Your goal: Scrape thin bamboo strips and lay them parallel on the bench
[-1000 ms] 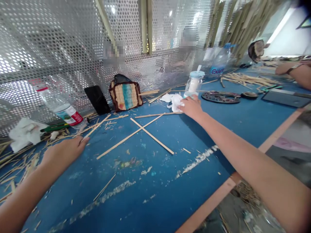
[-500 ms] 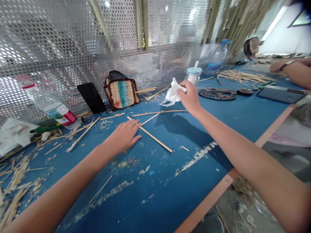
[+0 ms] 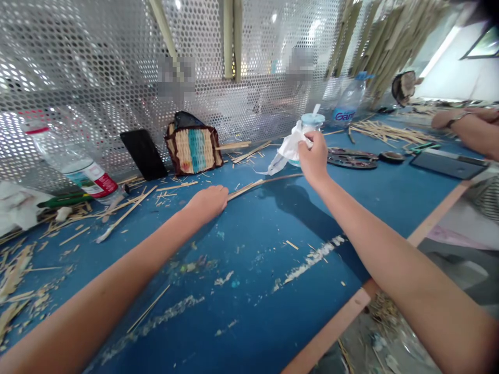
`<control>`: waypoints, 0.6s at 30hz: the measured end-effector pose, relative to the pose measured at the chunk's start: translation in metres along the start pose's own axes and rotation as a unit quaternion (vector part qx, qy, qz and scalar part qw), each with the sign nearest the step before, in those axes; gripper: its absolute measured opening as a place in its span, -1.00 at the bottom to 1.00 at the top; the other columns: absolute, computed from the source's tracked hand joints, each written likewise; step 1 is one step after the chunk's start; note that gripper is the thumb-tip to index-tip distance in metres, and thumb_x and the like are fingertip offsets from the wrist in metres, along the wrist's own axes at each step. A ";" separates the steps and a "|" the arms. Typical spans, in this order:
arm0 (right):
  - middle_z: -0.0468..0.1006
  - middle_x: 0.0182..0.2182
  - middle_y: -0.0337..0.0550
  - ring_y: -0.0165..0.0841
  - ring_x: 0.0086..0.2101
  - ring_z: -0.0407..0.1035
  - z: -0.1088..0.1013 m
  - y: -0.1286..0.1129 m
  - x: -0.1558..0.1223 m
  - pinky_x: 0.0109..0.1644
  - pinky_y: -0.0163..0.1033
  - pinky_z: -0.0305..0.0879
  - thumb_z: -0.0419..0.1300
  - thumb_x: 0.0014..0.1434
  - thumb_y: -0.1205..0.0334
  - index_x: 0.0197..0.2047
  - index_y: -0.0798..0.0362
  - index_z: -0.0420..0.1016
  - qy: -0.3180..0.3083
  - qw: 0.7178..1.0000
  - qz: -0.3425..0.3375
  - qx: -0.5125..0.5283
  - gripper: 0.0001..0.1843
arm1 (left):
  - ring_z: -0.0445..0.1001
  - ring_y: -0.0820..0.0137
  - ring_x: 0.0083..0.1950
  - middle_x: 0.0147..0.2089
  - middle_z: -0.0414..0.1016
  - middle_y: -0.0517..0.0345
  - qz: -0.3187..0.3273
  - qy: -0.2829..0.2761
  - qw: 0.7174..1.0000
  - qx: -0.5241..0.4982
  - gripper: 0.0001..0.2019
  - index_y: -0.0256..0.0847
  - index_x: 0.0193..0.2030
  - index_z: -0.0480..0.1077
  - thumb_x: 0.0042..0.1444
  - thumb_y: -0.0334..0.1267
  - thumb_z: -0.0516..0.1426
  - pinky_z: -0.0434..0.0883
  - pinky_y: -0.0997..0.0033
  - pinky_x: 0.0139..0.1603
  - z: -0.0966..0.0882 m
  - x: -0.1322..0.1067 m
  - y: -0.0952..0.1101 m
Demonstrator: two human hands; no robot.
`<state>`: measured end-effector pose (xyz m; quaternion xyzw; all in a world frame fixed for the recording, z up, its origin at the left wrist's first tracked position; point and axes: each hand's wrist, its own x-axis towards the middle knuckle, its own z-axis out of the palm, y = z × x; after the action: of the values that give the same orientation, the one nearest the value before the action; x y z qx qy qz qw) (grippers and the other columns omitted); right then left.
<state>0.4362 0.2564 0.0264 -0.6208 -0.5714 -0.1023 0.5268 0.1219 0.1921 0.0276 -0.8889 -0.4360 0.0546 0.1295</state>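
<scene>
Tissue (image 3: 290, 148) had shifted rightward, pinched in the right hand (image 3: 314, 158) beside a lidded cup (image 3: 313, 120). The left hand (image 3: 207, 203), well apart, had reached the near end of a thin bamboo strip (image 3: 263, 183), whose length ran up-right, its far end nearer the right hand.

a craft workshop, loose bamboo strips (image 3: 390, 134)

- blue tabletop (image 3: 249, 291), paint chipped
- bamboo strips (image 3: 390, 134), slivers scattered
- woven panel (image 3: 193, 150), tilted
- black phone (image 3: 143, 155), tilted
- plastic bottle (image 3: 74, 166), tilted
- tissue wad (image 3: 15, 205)
- dark disc (image 3: 353, 160)
</scene>
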 end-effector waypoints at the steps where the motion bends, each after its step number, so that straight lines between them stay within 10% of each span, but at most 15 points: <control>1: 0.42 -0.06 0.05 -0.18 -0.04 0.29 -0.001 -0.001 -0.001 0.08 -0.03 0.21 -0.03 0.14 0.36 -0.04 0.08 0.32 -0.008 0.999 -0.006 -0.030 -0.69 | 0.48 0.29 -0.06 -0.08 0.47 0.01 0.006 -0.005 1.000 0.007 -0.78 -0.31 -0.06 0.39 0.30 -0.21 0.06 0.45 0.17 -0.04 -0.002 -0.013 0.000; 8: 0.08 0.27 0.22 0.13 0.28 -0.12 -0.006 -0.066 -0.039 0.27 0.23 -0.11 0.19 0.00 0.45 0.27 0.16 0.16 -0.204 0.967 -0.114 -0.099 -0.27 | 0.52 0.21 -0.26 -0.28 0.47 0.06 -0.042 -0.024 0.997 0.056 -0.74 -0.21 -0.19 0.41 0.34 -0.30 -0.10 0.33 0.34 -0.42 -0.016 -0.119 -0.015; 12: 0.37 0.15 0.01 -0.12 0.15 0.22 -0.018 -0.131 -0.092 0.22 0.07 0.07 0.08 0.29 0.21 0.25 -0.04 0.22 -0.414 0.860 -0.285 0.091 -0.53 | 0.51 0.15 -0.24 -0.31 0.45 0.03 -0.103 0.025 0.988 0.114 -0.71 -0.21 -0.19 0.42 0.35 -0.27 -0.11 0.33 0.27 -0.39 -0.025 -0.165 -0.012; 18: 0.54 -0.15 -0.08 -0.30 -0.15 0.38 -0.026 -0.156 -0.139 0.01 -0.13 0.20 -0.03 0.37 0.31 -0.05 0.07 0.48 -0.446 0.772 -0.425 0.156 -0.74 | 0.45 0.29 -0.34 -0.33 0.47 0.12 -0.032 0.129 0.970 0.204 -0.70 -0.23 -0.02 0.43 0.21 -0.53 -0.01 0.31 0.32 -0.41 -0.025 -0.212 0.032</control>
<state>0.2758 0.1204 0.0203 -0.2002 -0.9559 0.0635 0.2052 0.0220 0.0016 0.0395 -0.8289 -0.4232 0.0229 0.3652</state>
